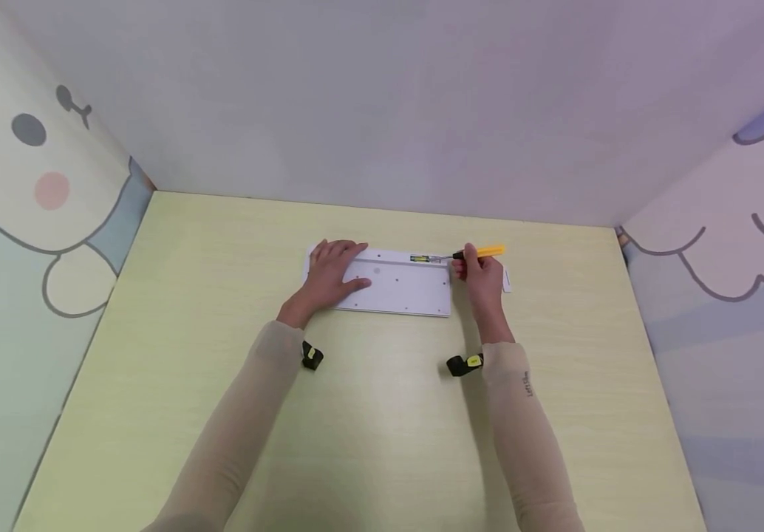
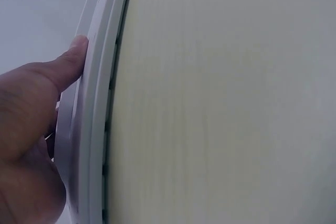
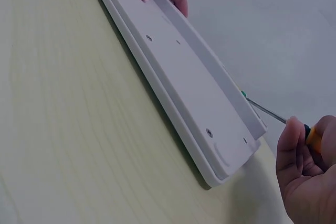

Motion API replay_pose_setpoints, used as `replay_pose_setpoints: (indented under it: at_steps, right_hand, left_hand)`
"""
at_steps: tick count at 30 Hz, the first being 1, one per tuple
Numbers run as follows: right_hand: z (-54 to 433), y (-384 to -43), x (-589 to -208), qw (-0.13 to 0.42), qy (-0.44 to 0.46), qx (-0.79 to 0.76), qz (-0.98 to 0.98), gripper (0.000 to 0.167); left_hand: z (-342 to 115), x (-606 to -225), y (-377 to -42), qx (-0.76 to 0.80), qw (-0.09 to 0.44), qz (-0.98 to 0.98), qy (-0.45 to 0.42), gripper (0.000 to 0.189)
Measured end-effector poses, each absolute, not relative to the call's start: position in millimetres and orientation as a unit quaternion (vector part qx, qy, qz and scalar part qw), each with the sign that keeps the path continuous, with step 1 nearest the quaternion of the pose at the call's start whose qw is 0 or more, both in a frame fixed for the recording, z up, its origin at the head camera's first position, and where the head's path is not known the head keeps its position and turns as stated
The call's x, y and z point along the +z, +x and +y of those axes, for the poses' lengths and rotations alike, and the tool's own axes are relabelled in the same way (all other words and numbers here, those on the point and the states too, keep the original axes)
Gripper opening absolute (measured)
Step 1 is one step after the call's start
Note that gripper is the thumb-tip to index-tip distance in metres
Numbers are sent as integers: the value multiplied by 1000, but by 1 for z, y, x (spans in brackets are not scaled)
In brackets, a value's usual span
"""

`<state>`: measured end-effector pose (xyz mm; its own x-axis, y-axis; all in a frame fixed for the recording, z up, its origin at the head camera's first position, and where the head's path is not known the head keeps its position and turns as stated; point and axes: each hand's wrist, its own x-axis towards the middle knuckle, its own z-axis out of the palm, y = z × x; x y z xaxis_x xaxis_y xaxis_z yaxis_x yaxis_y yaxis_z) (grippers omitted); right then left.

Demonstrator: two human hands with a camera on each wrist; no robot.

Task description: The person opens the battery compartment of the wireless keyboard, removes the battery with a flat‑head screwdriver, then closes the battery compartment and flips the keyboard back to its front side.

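A white keyboard [image 1: 408, 292] lies with its screwed underside up. My left hand [image 1: 332, 273] grips its left part, thumb [image 2: 71, 64] across the underside and fingers over the raised far edge. In my right hand [image 1: 482, 284] is a screwdriver [image 1: 488, 252] with a yellow handle and black collar, pinched between thumb and fingers. Its metal shaft points left into a slot in the raised strip, where a small yellow-green battery [image 1: 420, 258] shows. The right wrist view shows the shaft [image 3: 268, 110] meeting the strip; the exact tip contact is hidden there.
A small white piece [image 1: 507, 281] lies on the pale wooden table [image 1: 382, 414], partly behind my right hand. Black wrist straps with cameras [image 1: 465, 364] hang at both wrists. A plain wall [image 1: 382, 111] rises behind the table, with cartoon-patterned walls at both sides.
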<state>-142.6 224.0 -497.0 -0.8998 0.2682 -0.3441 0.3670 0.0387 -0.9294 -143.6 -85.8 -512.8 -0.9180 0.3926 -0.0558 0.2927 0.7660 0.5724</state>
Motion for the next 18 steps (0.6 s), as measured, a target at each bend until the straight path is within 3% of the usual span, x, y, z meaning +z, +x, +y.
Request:
replay_pose_setpoints:
  at_steps: [10,18]
  right_hand:
    - [218,-139,-470,63,228,-665,708,37]
    - [218,-143,-483,46,224,-694,683,35]
  left_hand:
    - [-87,-514,-144,293,89,934,182,75]
    - [-88,-515,-146,294,84,934,186,75]
